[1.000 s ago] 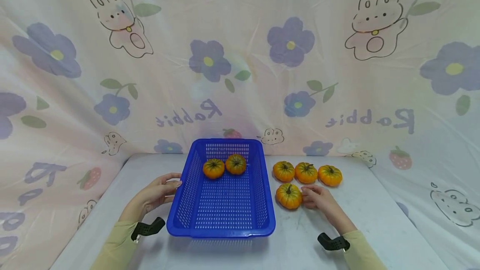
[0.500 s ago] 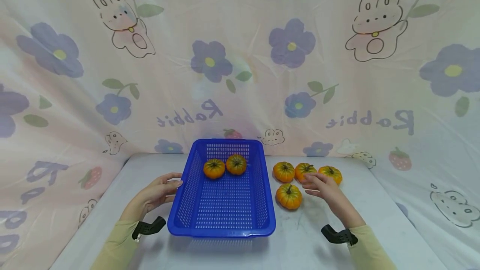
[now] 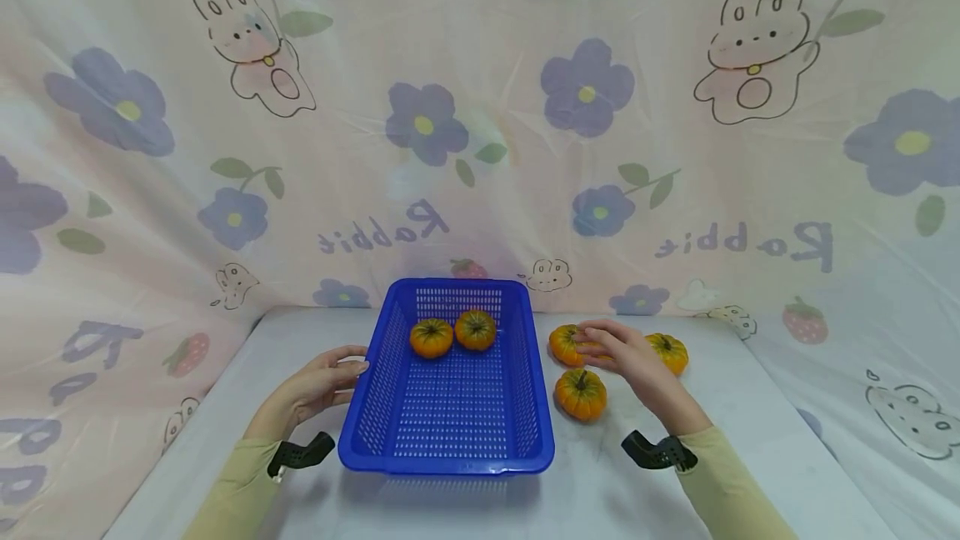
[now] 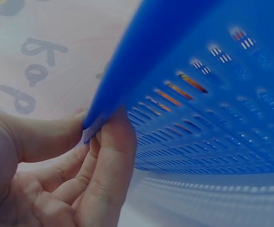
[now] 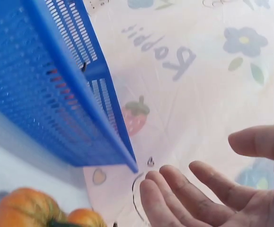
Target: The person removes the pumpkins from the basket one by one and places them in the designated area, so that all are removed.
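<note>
My left hand (image 3: 321, 382) pinches the left rim of a blue plastic basket (image 3: 546, 432); in the left wrist view the thumb lies outside the rim and the fingers (image 4: 110, 165) curl beneath it. Two small orange pumpkins, a left one (image 3: 431, 338) and a right one (image 3: 476, 330), sit at the basket's far end. My right hand (image 3: 630, 363), fingers extended and holding nothing, hovers above the pumpkins right of the basket. It partly covers the back-left pumpkin (image 3: 564, 346) and nearly hides the one beside it. A back-right pumpkin (image 3: 669, 353) and a front pumpkin (image 3: 581, 394) show more fully.
The basket stands on a white tabletop (image 3: 750, 440). Behind and at both sides hangs a pale curtain (image 3: 495, 190) printed with rabbits and purple flowers. A black wrist camera (image 3: 660, 450) is strapped on each sleeve.
My right hand has left the front pumpkin's right side, risen, and moved back and left over the rear pumpkins. The left hand keeps its place on the basket rim.
</note>
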Demonstrator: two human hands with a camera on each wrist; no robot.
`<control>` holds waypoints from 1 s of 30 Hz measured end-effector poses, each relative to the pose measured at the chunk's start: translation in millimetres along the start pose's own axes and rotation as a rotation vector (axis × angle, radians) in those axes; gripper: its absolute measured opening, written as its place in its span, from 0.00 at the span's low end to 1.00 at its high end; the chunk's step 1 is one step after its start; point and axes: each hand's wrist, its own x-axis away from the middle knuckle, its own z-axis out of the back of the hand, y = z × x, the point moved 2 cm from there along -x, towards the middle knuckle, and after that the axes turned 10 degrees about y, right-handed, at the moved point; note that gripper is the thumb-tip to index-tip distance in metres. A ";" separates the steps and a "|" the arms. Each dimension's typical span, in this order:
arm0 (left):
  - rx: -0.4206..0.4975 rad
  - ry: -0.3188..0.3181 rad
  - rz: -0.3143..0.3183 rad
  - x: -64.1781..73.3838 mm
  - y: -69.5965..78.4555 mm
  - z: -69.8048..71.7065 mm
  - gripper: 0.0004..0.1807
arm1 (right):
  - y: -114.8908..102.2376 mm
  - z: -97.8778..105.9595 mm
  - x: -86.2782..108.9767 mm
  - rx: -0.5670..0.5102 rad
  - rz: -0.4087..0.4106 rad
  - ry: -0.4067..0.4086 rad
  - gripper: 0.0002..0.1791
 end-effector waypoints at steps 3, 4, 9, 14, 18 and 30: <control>-0.001 -0.002 -0.001 -0.6 -0.3 0.4 0.31 | -6.3 -8.7 -3.0 -0.002 0.005 -0.018 0.30; -0.003 -0.004 -0.002 -0.8 -0.4 0.6 0.31 | -8.2 -11.9 -3.9 -0.005 0.005 -0.023 0.29; -0.004 -0.007 -0.008 -1.3 -0.4 1.0 0.30 | -15.7 -26.6 -9.6 0.010 0.017 -0.043 0.27; 0.005 0.003 0.003 -1.3 -0.4 0.4 0.30 | -21.3 -38.7 -17.7 0.024 0.021 -0.071 0.27; 0.010 -0.001 0.009 -1.0 -0.4 -0.1 0.29 | -24.9 -47.6 -24.4 -0.003 0.005 -0.092 0.26; 0.016 -0.021 0.007 0.9 0.5 0.5 0.29 | -33.4 -76.2 -40.8 -0.084 -0.020 -0.148 0.28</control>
